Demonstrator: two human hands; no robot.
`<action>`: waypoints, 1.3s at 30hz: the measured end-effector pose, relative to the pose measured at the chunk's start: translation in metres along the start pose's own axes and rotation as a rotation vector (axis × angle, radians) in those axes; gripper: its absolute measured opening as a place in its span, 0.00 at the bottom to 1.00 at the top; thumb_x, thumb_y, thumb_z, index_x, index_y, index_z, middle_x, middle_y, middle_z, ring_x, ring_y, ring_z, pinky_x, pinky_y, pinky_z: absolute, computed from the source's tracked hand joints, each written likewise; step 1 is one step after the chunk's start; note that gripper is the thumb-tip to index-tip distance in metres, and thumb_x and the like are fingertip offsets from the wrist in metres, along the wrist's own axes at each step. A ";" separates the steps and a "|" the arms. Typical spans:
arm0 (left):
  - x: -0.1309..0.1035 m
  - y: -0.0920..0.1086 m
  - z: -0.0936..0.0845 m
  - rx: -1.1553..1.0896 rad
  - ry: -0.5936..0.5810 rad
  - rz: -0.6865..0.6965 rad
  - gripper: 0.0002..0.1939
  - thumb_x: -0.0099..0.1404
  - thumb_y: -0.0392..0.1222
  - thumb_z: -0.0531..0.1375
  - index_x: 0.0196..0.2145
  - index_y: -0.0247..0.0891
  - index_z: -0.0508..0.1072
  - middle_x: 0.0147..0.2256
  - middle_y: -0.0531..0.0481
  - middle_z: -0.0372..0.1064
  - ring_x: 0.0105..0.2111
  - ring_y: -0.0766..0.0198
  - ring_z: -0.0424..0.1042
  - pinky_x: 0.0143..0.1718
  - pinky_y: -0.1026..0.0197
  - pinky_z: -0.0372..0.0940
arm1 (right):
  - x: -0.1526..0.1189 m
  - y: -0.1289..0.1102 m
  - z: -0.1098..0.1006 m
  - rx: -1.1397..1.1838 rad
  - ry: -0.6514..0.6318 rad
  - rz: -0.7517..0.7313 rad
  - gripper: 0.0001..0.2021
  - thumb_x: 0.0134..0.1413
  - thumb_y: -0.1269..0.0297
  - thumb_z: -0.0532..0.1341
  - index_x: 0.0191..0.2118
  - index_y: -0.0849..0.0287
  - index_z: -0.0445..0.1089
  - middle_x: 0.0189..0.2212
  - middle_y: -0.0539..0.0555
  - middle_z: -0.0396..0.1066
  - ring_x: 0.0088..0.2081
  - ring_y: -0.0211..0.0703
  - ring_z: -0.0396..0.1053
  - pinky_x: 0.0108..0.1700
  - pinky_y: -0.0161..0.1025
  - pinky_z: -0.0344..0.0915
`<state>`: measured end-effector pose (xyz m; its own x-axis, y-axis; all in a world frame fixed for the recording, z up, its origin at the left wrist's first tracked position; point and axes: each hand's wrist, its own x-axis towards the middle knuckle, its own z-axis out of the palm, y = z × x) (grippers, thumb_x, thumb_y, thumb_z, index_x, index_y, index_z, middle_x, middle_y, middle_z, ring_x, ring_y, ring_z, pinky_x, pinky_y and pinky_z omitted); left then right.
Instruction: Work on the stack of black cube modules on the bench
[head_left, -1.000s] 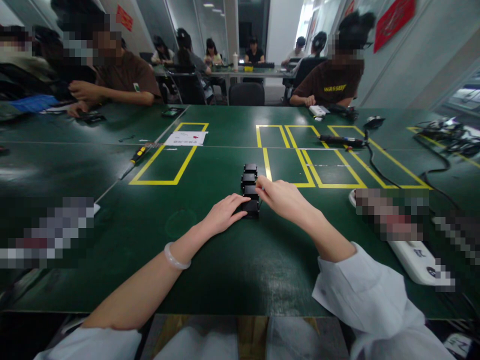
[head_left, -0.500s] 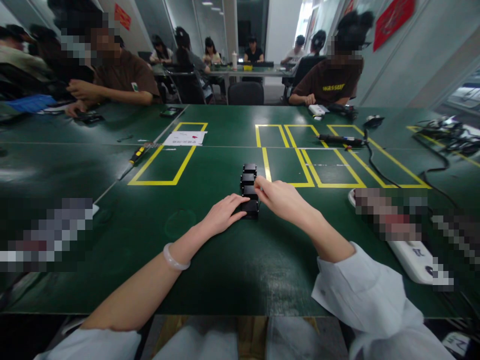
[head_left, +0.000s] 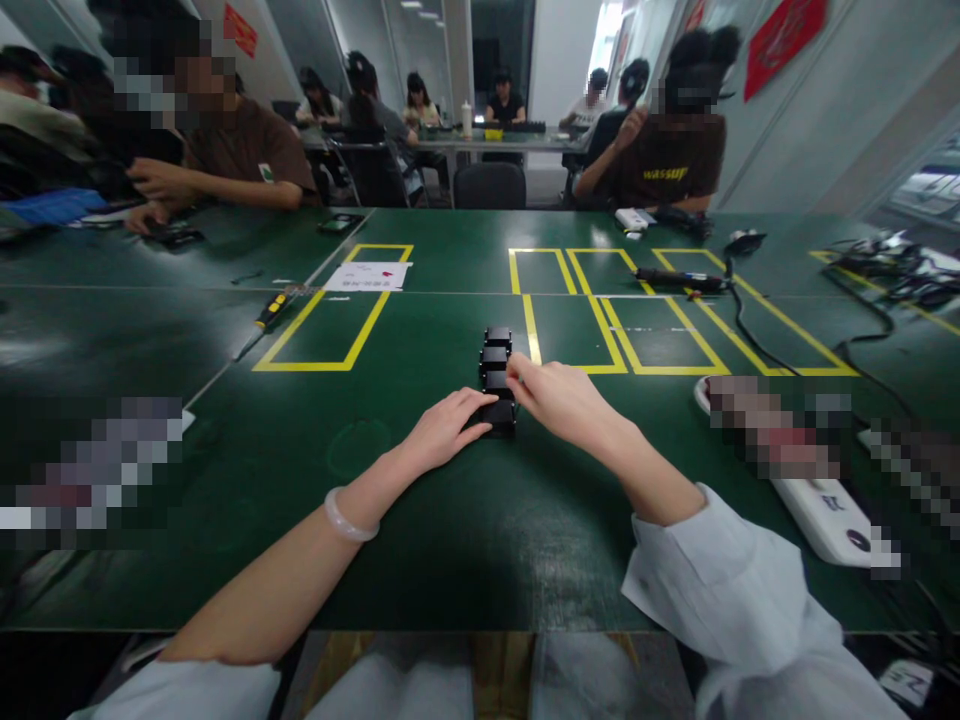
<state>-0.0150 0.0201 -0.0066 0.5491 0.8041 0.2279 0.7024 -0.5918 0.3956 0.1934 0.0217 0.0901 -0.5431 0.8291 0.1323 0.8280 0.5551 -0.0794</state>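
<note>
Several small black box-like blocks stand in a row on the green table, running away from me; the nearest black block (head_left: 501, 418) is the closest to my body. My left hand (head_left: 448, 428) holds that block from its left side, thumb at the near edge and fingers across the top. On the row's right side is my right hand (head_left: 561, 398), its fingers pinched together beside the second black block (head_left: 498, 383). What the pinch holds is hidden by the fingers. Farther along, the far black block (head_left: 498, 337) sits untouched.
Yellow tape outlines mark the green table (head_left: 450, 540). To the left lie a yellow-black screwdriver (head_left: 271, 310) and a paper sheet (head_left: 369, 277). On the right are a black pen-shaped tool (head_left: 684, 280) with its cable, a white device (head_left: 825, 510) and tangled cables (head_left: 907, 272). Co-workers sit opposite.
My hands keep almost the same pose at the black blocks. Across the table on the right, a co-worker has raised a hand from the table toward the head.
</note>
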 end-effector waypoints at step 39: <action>-0.001 -0.001 0.000 0.020 0.003 0.010 0.19 0.69 0.48 0.52 0.56 0.43 0.61 0.48 0.46 0.63 0.47 0.57 0.66 0.50 0.54 0.63 | 0.001 0.001 0.000 0.030 -0.026 0.018 0.13 0.65 0.58 0.44 0.43 0.57 0.62 0.31 0.54 0.73 0.29 0.40 0.67 0.26 0.35 0.45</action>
<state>-0.0161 0.0193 -0.0075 0.5548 0.7983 0.2343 0.7059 -0.6008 0.3752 0.1942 0.0231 0.0906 -0.5317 0.8404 0.1050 0.8336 0.5412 -0.1109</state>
